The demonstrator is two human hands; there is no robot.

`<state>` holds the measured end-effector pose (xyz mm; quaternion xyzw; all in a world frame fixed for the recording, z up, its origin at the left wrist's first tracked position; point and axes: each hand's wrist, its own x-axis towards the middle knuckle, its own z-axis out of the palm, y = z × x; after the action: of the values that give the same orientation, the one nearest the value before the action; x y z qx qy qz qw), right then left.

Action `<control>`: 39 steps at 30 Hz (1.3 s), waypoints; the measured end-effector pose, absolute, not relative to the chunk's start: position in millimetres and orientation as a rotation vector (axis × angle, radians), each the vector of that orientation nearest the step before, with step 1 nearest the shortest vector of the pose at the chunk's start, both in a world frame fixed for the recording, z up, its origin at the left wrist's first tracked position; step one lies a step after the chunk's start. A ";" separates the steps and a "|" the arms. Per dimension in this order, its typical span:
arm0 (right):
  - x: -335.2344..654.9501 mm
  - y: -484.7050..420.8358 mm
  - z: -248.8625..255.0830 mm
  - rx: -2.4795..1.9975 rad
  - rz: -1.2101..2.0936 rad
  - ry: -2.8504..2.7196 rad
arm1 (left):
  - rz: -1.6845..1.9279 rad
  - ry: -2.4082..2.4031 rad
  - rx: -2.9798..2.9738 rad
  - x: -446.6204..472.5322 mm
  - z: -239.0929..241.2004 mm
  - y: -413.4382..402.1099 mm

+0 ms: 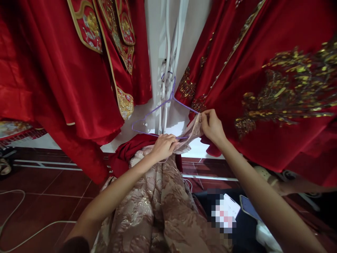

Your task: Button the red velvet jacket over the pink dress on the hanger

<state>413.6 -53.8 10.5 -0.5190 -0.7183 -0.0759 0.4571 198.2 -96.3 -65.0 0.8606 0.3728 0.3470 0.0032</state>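
Observation:
A purple wire hanger hangs by its hook at the middle of the rack. My right hand pinches the upper edge of a thin, shiny beige-gold dress at the hanger's right shoulder. The dress's sheer top stretches between my hands across the right part of the hanger. My left hand is closed on the cloth near the hanger's bottom bar. Below it, the patterned skirt of the dress falls toward me. Dark red cloth lies behind the dress.
Red embroidered garments hang on the left, and a red sequined gown hangs on the right. A white cable runs over the tiled floor. At the lower right are a lit phone, another phone and part of another person.

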 end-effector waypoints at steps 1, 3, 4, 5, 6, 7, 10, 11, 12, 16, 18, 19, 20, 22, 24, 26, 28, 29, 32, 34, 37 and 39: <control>411.3 -50.7 9.2 -1.268 -0.196 -1.755 | 1.131 1.171 2.668 201.0 -65.5 -97.4; 407.1 -45.9 7.0 -1.237 -0.213 -1.729 | 1.211 1.145 2.611 200.7 -62.3 -100.1; 405.4 -44.2 6.3 -1.224 -0.213 -1.717 | 1.255 1.120 2.575 196.8 -58.8 -101.0; 404.1 -43.0 6.0 -1.215 -0.206 -1.706 | 1.305 1.101 2.526 190.2 -54.4 -101.3; 403.2 -42.3 6.1 -1.209 -0.194 -1.699 | 1.365 1.106 2.460 180.7 -49.8 -100.9; 402.8 -42.0 6.4 -1.202 -0.183 -1.694 | 1.433 1.145 2.380 168.4 -45.3 -99.9; 403.5 -42.7 8.1 -1.175 -0.151 -1.692 | 1.674 1.514 2.045 119.2 -37.6 -94.7; 403.9 -43.2 8.5 -1.165 -0.138 -1.692 | 1.743 1.659 1.927 101.3 -37.9 -93.1; 404.2 -43.7 8.8 -1.155 -0.125 -1.691 | 1.783 1.787 1.821 84.3 -39.7 -91.8; 403.7 -45.4 8.2 -1.145 -0.099 -1.668 | 1.727 2.130 1.578 37.9 -57.8 -90.6; 403.3 -46.0 7.7 -1.150 -0.093 -1.658 | 1.639 2.207 1.532 29.8 -68.2 -90.8; 403.2 -46.2 7.6 -1.149 -0.089 -1.657 | 1.606 2.215 1.521 28.4 -72.6 -90.6; 403.2 -46.3 7.6 -1.145 -0.084 -1.661 | 1.594 2.207 1.513 28.2 -76.0 -90.1; 403.6 -46.3 7.9 -1.133 -0.076 -1.671 | 1.639 2.167 1.501 29.5 -80.3 -88.6; 404.0 -46.1 8.4 -1.131 -0.077 -1.676 | 1.732 2.115 1.509 31.3 -81.5 -86.6; 404.2 -45.7 8.9 -1.147 -0.087 -1.678 | 1.796 2.058 1.540 32.8 -80.6 -84.5; 404.1 -45.7 9.1 -1.159 -0.098 -1.682 | 1.820 2.013 1.586 34.7 -77.8 -82.4; 404.0 -45.8 9.1 -1.159 -0.101 -1.684 | 1.823 2.004 1.603 36.3 -75.5 -81.4; 403.5 -46.3 8.1 -1.141 -0.081 -1.685 | 1.850 2.015 1.592 45.1 -62.7 -78.3; 403.5 -45.5 6.5 -1.134 -0.047 -1.680 | 1.847 1.928 1.613 53.4 -49.1 -76.4; 404.8 -41.0 2.9 -1.128 0.026 -1.670 | 1.687 1.653 1.774 60.3 -26.8 -74.0; 406.4 -36.1 0.8 -1.090 0.109 -1.668 | 1.556 1.515 1.835 54.9 -16.5 -72.9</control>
<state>406.4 -36.1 0.8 -0.4591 -0.7024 0.0458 0.5420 54.9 -72.9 -16.5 0.6383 0.5268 0.5413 0.1486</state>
